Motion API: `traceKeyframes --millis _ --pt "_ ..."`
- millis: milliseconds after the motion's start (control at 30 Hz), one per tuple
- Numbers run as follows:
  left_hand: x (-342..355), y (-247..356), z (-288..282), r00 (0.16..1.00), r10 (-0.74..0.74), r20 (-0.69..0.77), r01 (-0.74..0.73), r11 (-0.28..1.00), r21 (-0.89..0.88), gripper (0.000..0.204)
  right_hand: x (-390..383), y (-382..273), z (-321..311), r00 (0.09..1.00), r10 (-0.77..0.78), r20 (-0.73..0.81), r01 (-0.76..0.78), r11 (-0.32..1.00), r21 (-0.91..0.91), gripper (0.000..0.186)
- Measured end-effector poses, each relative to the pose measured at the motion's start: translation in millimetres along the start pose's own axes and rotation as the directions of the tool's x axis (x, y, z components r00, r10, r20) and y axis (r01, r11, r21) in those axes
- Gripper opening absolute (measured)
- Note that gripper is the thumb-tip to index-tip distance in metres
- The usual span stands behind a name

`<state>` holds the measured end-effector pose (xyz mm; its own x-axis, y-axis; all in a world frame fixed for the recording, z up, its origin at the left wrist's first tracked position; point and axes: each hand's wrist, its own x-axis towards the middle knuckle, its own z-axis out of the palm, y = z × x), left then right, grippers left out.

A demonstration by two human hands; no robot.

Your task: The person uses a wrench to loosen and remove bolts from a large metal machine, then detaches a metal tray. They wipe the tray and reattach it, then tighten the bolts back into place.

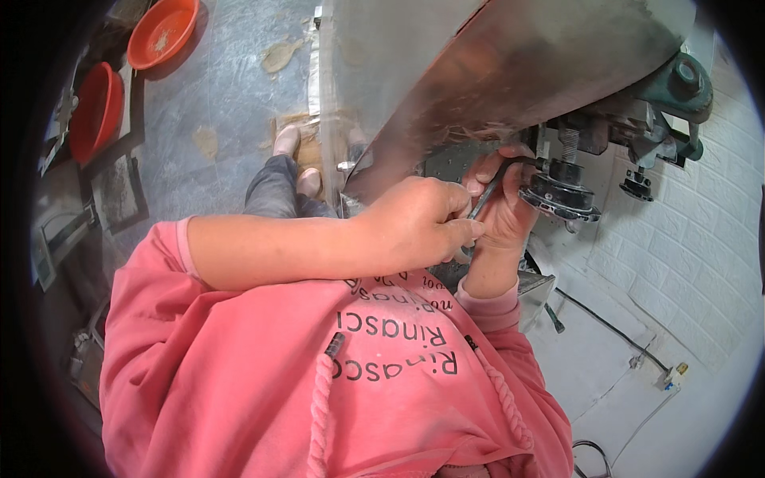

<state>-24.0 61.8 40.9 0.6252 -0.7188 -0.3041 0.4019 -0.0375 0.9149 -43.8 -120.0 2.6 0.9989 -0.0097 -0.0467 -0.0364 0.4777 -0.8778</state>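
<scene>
The left hand [422, 219] clamps a slim, bent metal rod [492, 186] left of the round, ridged black fitting [560, 191]. The right hand [510, 209] curls beside the fitting; its grip cannot be determined.

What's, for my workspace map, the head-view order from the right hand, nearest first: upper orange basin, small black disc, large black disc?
1. Large black disc, just right
2. Small black disc, farther right
3. Upper orange basin, upper left

I hold a thin dark rod [488, 191] at a slant, its upper end bent toward a round black fitting [556, 195].
</scene>
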Motion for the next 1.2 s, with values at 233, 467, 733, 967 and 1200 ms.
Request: traceKeyframes --millis 233,467,733,967,1200 --pt "1.1 -1.0 -4.4 0.930 -0.277 0.241 0.366 0.759 -0.539 0.029 -6.3 6.2 2.7 0.999 0.027 -0.021 -0.024 0.992 0.125 0.024" --pt "7.2 -1.0 -4.0 0.889 -0.284 0.360 0.451 0.679 -0.579 0.035 -2.0 14.8 5.6 0.989 0.021 0.143 -0.045 0.984 0.172 0.021" --pt "6.8 -5.8 1.3 0.856 -0.299 0.421 0.513 0.404 -0.757 0.032 -13.4 11.6 11.9 0.952 0.225 0.208 -0.266 0.944 0.197 0.027" --pt "7.4 12.2 -17.1 0.864 -0.357 0.355 0.489 0.427 -0.761 0.032 -13.0 17.0 31.5 0.981 0.192 0.024 -0.193 0.968 0.162 0.024" --pt "13.3 36.0 -44.0 0.936 -0.281 0.211 0.346 0.622 -0.703 0.038 1.8 25.6 45.3 0.968 0.247 -0.042 -0.220 0.919 0.328 0.016"
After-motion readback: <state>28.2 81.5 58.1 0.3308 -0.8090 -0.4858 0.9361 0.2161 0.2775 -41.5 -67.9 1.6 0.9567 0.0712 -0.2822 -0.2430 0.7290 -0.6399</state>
